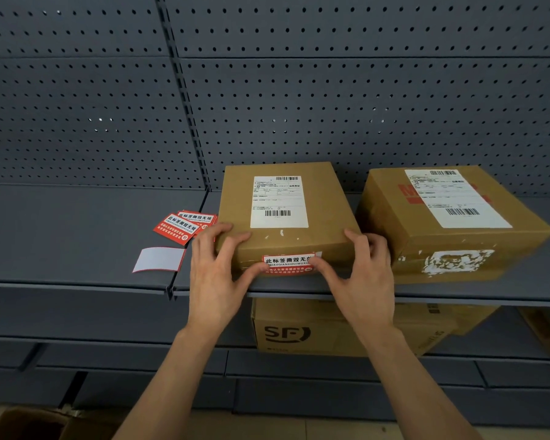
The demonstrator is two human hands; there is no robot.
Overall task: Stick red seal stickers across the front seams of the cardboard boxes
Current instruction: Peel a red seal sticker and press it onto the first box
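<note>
Thumbs of my left hand [215, 274] and right hand [361, 274] pressed the red seal sticker [288, 263] onto the near box [283, 214]; fingers spread, gripping nothing. Right-hand box [454, 223] unsealed; spare stickers [185, 225] remained.

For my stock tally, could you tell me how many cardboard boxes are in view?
5: middle box and right box on the shelf; SF box and another below; an open one on the floor. More may be hidden.

both hands [215, 274] [362, 277] forward (thumbs inward)
</note>
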